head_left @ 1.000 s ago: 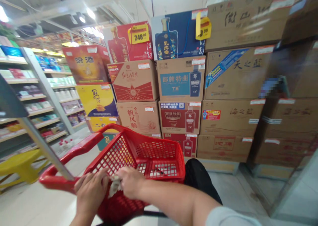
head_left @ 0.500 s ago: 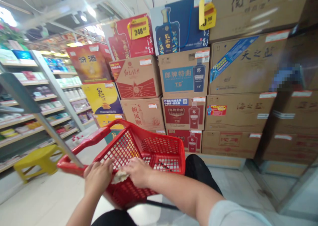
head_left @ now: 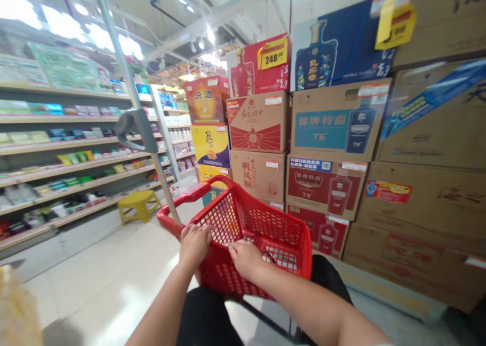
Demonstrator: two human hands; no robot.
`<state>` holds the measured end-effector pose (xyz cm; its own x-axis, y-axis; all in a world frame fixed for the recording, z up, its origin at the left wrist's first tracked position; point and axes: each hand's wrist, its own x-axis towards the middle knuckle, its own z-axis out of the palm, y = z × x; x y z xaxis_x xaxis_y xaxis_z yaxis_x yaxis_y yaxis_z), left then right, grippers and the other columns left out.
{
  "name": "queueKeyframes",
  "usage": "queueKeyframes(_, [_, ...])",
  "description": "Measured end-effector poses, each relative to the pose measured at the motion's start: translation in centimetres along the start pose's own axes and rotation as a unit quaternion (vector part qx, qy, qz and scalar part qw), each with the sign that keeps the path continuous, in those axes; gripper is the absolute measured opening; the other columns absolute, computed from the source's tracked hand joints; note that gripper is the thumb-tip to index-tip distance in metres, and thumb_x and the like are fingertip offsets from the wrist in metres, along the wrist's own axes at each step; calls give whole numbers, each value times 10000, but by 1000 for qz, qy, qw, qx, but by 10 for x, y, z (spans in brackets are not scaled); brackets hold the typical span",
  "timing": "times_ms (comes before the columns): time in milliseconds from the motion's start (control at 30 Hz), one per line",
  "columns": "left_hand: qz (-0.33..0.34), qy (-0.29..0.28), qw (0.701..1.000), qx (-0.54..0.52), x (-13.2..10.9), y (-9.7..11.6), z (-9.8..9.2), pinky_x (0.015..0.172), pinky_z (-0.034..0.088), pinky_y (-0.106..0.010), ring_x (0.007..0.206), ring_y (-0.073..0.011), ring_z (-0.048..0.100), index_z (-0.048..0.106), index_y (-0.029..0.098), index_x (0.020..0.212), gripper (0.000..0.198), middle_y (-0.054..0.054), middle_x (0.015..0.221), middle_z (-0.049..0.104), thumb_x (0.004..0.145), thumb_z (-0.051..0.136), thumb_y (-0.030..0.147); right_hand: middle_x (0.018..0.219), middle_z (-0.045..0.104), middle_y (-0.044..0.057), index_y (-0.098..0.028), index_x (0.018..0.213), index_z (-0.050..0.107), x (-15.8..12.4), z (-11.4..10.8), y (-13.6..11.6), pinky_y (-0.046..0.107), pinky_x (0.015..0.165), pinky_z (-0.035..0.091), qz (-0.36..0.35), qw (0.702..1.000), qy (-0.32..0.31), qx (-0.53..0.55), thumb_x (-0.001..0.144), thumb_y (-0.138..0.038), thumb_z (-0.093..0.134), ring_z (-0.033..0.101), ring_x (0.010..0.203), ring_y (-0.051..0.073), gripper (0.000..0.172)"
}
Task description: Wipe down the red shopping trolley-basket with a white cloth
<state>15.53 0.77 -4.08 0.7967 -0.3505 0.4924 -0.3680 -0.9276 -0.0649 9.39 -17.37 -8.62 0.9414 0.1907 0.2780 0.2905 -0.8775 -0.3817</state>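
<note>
A red plastic basket (head_left: 275,229) with lattice sides stands before my knees, a metal pole (head_left: 167,186) rising at its left end. My left hand (head_left: 195,242) has its fingers curled over the basket's near rim, close to the pole. Just to the right, my right hand (head_left: 245,257) is closed at the same rim, with a tiny pale bit at its fingertips that is too small to name. The basket's visible inside shows a lattice floor.
Stacked cartons (head_left: 258,120) line the right side and centre. Shelves of packaged goods (head_left: 76,148) run along the left, with a yellow stool (head_left: 139,205) in front. A grey hook-like holder (head_left: 138,130) is on the pole. Something yellowish (head_left: 17,310) shows at lower left.
The view has turned left, so basket and cartons appear further right. My hands remain at the rim. The crumpled whitish piece between them is no longer visible.
</note>
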Motion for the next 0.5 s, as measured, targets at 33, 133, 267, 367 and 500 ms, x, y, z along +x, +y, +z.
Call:
queueKeyframes(33, [-2, 4, 1000, -1, -1, -1, 1, 919, 294, -415, 901, -247, 552, 673, 241, 969, 345, -60, 808, 685, 900, 337, 277, 1129, 643, 77, -186, 1163, 610, -6, 2, 0, 339, 924, 447, -30, 1000, 7, 2, 960, -238, 336, 583, 1035, 204, 345])
queueKeyframes(133, [-7, 26, 1000, 1, -4, -1, 5, 946, 283, -412, 921, -238, 552, 663, 239, 1012, 344, -56, 834, 687, 909, 335, 265, 1380, 470, 58, -181, 1344, 465, -20, 8, 4, 392, 1096, 298, -157, 986, 53, 0, 906, -111, 376, 400, 1263, 212, 453])
queueKeyframes(267, [-17, 43, 999, 16, -6, -2, 11, 959, 286, -405, 942, -239, 549, 560, 196, 1229, 388, -79, 851, 678, 921, 334, 265, 1474, 331, 73, -144, 1421, 346, -14, 16, 1, 453, 1136, 225, -218, 968, 122, 10, 895, -70, 324, 232, 1368, 221, 532])
queueKeyframes(367, [-14, 42, 999, 24, -5, -2, 13, 965, 290, -403, 966, -240, 540, 502, 177, 1293, 411, -85, 942, 675, 927, 328, 248, 1453, 359, 112, -109, 1416, 342, 5, 17, -6, 398, 1116, 259, -165, 984, 59, 40, 917, -125, 350, 272, 1355, 212, 499])
queueKeyframes(500, [-24, 35, 998, 39, -4, -1, 12, 995, 274, -415, 1033, -252, 514, 556, 185, 1225, 376, -71, 1056, 655, 925, 331, 226, 1052, 667, 71, -166, 1129, 617, 22, 9, 2, 251, 843, 456, -127, 990, -27, 55, 950, -201, 361, 610, 941, 157, 315])
